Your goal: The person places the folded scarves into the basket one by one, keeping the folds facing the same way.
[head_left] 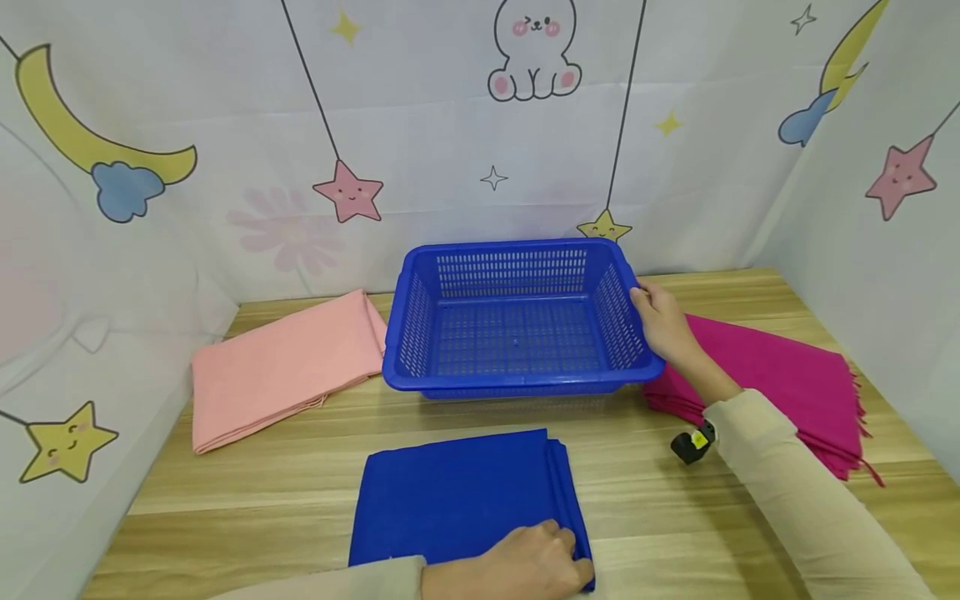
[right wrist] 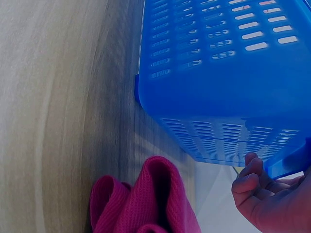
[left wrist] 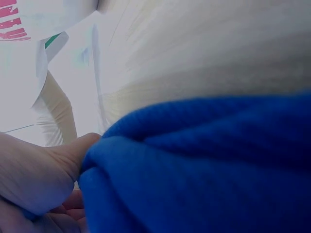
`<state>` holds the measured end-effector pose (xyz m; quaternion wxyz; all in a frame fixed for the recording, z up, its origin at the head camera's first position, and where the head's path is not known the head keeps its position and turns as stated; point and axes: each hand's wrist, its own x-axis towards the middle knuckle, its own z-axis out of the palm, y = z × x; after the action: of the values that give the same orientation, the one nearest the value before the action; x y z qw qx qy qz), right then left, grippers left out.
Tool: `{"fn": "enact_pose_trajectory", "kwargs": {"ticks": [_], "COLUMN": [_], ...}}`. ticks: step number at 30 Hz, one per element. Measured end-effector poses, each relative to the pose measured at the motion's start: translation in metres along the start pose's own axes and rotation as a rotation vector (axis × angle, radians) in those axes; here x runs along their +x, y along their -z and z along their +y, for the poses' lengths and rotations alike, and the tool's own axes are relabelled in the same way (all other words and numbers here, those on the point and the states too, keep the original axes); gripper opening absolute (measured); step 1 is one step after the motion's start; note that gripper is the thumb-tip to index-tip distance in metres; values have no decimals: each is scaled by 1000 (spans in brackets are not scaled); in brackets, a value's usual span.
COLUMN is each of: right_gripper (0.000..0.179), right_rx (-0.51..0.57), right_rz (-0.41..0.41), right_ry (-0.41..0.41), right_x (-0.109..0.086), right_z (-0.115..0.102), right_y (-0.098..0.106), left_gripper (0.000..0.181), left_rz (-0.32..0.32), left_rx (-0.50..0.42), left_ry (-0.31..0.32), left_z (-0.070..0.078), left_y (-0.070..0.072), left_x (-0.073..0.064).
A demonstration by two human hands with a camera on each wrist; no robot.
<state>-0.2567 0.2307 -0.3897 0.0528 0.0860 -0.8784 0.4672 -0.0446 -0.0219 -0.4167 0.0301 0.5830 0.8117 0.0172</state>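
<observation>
A blue plastic basket (head_left: 517, 382) with slotted walls stands near the back of the wooden table. My right hand (head_left: 663, 327) grips its right rim, thumb over the top and, in the right wrist view, fingers (right wrist: 250, 182) curled beneath the edge. In front of the basket lies a folded dark blue cloth (head_left: 453, 492). The left hand (head_left: 534, 562) pinches this cloth at its right front edge; close up in the left wrist view, the thumb (left wrist: 80, 148) presses on the bunched layers. Some of the left fingers are hidden.
To the left of the basket lies a folded light pink cloth (head_left: 288, 367). A folded magenta cloth (head_left: 780, 379) with fringe sits at the right, partly under the right forearm. A printed white curtain (head_left: 435, 125) encloses the table (head_left: 637, 508) at the back and sides.
</observation>
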Motion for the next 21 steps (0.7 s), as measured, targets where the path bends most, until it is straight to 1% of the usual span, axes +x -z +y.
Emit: {"fn": "enact_pose_trajectory", "kwargs": {"ticks": [12,18,21], "right_gripper": [52,52,52], "right_rx": [-1,-5,-2], "right_rz": [2,-1,-1], "right_ry": [-12,-12,-16], "right_x": [-2,-1,-1], "right_z": [-3,-2,-1], "right_y": [1,1,1], "left_gripper": [34,32,31], "left_rz": [-22,-12,4], "left_rx": [-16,-18,-17], "left_ry": [6,-2,-11], "left_z": [2,1,1], "left_y": [-1,-1,-1], "left_x": [4,4,5]}}
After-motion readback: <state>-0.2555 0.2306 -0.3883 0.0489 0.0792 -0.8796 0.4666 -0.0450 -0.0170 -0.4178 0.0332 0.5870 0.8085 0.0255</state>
